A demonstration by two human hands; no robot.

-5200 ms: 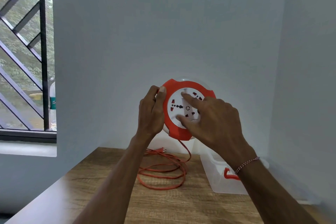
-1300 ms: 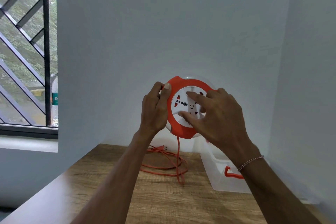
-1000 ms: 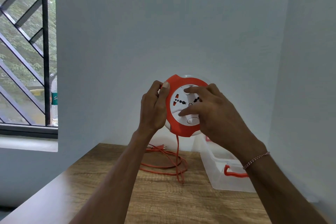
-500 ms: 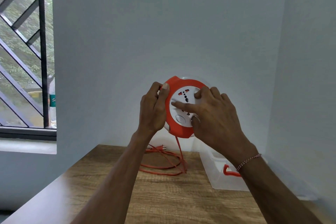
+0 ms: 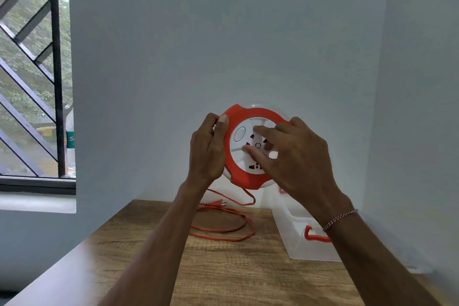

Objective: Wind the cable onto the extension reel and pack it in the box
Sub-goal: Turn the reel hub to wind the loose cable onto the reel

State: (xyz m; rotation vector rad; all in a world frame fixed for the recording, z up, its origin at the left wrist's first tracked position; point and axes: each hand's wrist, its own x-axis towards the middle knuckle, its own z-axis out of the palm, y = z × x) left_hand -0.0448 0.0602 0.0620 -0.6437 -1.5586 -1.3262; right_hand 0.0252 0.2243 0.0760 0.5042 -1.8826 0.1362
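the left hand [image 5: 207, 150] grips the reel [image 5: 242, 176] by its 9 o'clock rim above a wooden bench [image 5: 223, 268] in a pale-walled corner. the right hand [image 5: 293, 159] presses straight fingers on its face. cable [image 5: 223, 230] loops below; box [image 5: 298, 238] at 3 o'clock, window [image 5: 29, 69] at 9.

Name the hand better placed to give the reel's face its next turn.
Right. The right hand has fingertips on the reel's white face; the left hand grips the orange rim, steadying it.
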